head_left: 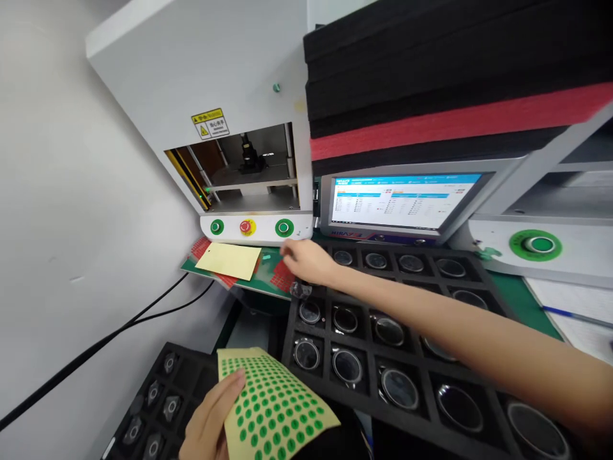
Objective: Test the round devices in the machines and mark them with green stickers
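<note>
My left hand (213,415) grips a cream sheet of round green stickers (272,402) by its left edge, thumb on top. My right hand (309,260) reaches out to the front of the white machine, just below its right green button (284,227). Its fingers are curled together, and whatever they may hold is too small to make out. Below that hand lies a small dark, glossy piece (301,291) at the corner of a black foam tray (330,399). Round watch cases (347,366) sit in the tray's compartments, some hidden by my right forearm.
A second foam tray (191,383) with watch parts is at lower left. A yellow card (230,260) and red sticker sheets (282,276) lie on the green surface. Behind are a monitor (387,201) and stacked black foam (431,76). Black cables (96,345) cross the left.
</note>
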`<state>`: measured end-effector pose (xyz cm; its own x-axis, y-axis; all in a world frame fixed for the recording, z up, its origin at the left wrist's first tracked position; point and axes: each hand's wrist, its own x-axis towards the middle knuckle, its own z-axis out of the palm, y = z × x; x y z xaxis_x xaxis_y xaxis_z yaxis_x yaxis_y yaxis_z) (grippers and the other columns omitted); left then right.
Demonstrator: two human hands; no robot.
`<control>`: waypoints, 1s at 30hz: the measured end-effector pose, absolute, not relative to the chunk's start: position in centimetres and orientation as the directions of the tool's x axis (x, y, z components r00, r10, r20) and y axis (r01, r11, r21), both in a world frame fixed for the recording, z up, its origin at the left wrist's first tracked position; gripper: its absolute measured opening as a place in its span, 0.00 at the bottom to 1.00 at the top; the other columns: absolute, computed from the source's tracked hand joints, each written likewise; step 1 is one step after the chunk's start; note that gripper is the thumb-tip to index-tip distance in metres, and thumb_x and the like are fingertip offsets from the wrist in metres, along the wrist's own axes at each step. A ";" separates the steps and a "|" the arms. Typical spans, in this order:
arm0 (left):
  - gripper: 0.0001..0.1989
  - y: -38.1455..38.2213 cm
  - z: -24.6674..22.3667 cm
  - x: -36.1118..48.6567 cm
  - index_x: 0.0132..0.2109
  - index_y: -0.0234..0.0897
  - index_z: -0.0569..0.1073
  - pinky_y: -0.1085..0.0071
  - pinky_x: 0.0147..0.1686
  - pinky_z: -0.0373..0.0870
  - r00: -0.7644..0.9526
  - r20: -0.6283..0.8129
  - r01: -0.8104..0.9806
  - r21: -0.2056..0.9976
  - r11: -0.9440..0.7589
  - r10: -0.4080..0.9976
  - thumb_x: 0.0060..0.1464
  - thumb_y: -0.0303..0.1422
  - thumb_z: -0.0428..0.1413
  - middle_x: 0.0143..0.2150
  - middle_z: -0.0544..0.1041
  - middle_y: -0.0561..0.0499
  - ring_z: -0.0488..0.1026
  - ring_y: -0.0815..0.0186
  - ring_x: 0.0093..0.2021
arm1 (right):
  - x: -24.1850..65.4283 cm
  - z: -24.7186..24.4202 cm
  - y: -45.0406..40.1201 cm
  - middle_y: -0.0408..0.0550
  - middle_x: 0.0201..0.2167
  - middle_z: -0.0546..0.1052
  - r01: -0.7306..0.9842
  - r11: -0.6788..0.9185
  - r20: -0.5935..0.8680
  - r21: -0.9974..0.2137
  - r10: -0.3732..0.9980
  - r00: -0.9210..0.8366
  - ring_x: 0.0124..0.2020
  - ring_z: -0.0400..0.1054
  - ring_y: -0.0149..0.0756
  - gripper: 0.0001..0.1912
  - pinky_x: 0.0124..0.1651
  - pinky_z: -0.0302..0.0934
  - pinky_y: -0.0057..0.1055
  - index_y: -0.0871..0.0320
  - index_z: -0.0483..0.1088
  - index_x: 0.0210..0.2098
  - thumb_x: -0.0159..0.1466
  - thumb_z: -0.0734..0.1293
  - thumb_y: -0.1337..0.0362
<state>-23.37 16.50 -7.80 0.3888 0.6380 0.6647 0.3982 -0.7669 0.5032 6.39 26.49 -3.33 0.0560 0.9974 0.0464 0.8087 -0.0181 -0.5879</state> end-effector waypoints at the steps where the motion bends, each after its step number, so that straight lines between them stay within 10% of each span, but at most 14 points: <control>1: 0.20 16.2 -7.8 -22.9 0.56 0.49 0.75 0.66 0.45 0.77 0.375 0.668 0.367 0.529 -0.765 0.642 0.59 0.26 0.54 0.49 0.80 0.49 0.78 0.56 0.48 | 6.6 -3.2 23.7 0.52 0.37 0.77 0.760 -0.052 -0.003 -0.648 0.998 0.065 0.39 0.73 0.37 0.15 0.46 0.67 0.37 0.64 0.71 0.39 0.71 0.56 0.63; 4: 0.15 15.3 -8.0 -21.2 0.53 0.47 0.76 0.67 0.45 0.77 0.361 0.655 0.269 0.608 -0.747 0.663 0.62 0.33 0.52 0.48 0.80 0.48 0.79 0.59 0.46 | 6.1 -3.7 15.0 0.50 0.24 0.77 0.575 -0.125 -0.184 -0.808 0.982 -0.046 0.24 0.73 0.32 0.30 0.29 0.67 0.26 0.61 0.70 0.27 0.72 0.49 0.50; 8: 0.14 13.6 -7.5 -18.6 0.51 0.46 0.77 0.66 0.39 0.78 0.438 0.660 0.113 0.632 -0.766 0.610 0.59 0.36 0.55 0.45 0.82 0.46 0.80 0.58 0.40 | 3.5 -5.6 6.3 0.51 0.25 0.77 0.032 -0.247 -0.249 -0.968 0.957 -0.146 0.27 0.74 0.36 0.32 0.32 0.70 0.31 0.59 0.72 0.27 0.65 0.54 0.38; 12: 0.18 11.8 -6.6 -16.4 0.53 0.48 0.77 0.64 0.38 0.78 0.613 0.614 -0.047 0.655 -0.754 0.496 0.56 0.29 0.56 0.43 0.82 0.46 0.81 0.58 0.37 | 1.7 -7.2 2.2 0.48 0.28 0.77 -0.534 -0.216 -0.268 -0.817 0.963 0.020 0.28 0.74 0.38 0.18 0.37 0.72 0.37 0.55 0.74 0.39 0.55 0.74 0.50; 15: 0.19 10.8 -6.5 -15.1 0.57 0.47 0.74 0.63 0.41 0.77 0.537 0.450 -0.131 0.880 -0.457 0.713 0.60 0.30 0.53 0.53 0.78 0.44 0.79 0.56 0.44 | 1.8 -7.9 0.4 0.51 0.30 0.79 -0.619 -0.152 -0.314 -0.771 0.936 0.161 0.27 0.75 0.42 0.21 0.33 0.73 0.40 0.53 0.73 0.47 0.57 0.72 0.52; 17: 0.22 10.5 -6.7 -14.1 0.60 0.43 0.70 0.61 0.44 0.76 0.544 0.182 -0.247 0.968 -0.050 0.819 0.61 0.41 0.53 0.59 0.73 0.41 0.77 0.53 0.49 | 2.1 -8.1 -0.7 0.52 0.32 0.79 -0.581 -0.156 -0.316 -0.799 0.930 0.186 0.27 0.75 0.43 0.20 0.33 0.74 0.41 0.52 0.72 0.47 0.59 0.71 0.51; 21: 0.31 10.4 -6.5 -12.1 0.54 0.34 0.76 0.54 0.54 0.70 0.853 -0.093 -0.246 0.796 0.554 0.513 0.54 0.54 0.56 0.52 0.78 0.38 0.72 0.46 0.55 | 1.8 -8.3 -2.1 0.50 0.34 0.80 -0.384 -0.201 -0.286 -0.901 0.941 0.179 0.32 0.77 0.41 0.15 0.39 0.75 0.37 0.53 0.73 0.42 0.59 0.71 0.53; 26: 0.28 10.0 -5.6 -10.8 0.60 0.32 0.69 0.52 0.63 0.58 0.915 -0.232 -0.115 0.631 0.767 0.329 0.56 0.40 0.59 0.55 0.76 0.38 0.66 0.48 0.61 | 2.1 -7.8 -3.2 0.48 0.39 0.79 0.272 -0.051 0.119 -0.961 0.811 0.572 0.37 0.76 0.38 0.10 0.38 0.74 0.31 0.53 0.71 0.43 0.63 0.68 0.59; 30: 0.32 9.3 -5.0 -10.6 0.64 0.32 0.64 0.50 0.64 0.56 0.921 -0.237 -0.099 0.623 0.776 0.308 0.56 0.39 0.59 0.58 0.73 0.36 0.64 0.47 0.63 | 3.7 -5.9 -2.9 0.51 0.44 0.76 0.823 0.046 0.650 -0.565 0.640 0.410 0.46 0.72 0.38 0.10 0.53 0.67 0.34 0.57 0.70 0.46 0.64 0.67 0.69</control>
<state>-10.64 9.29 -4.98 0.9214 0.3080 -0.2370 -0.0991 0.7760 0.6229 3.71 -2.86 -5.89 0.4103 0.6395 0.6501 0.8235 0.0464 -0.5654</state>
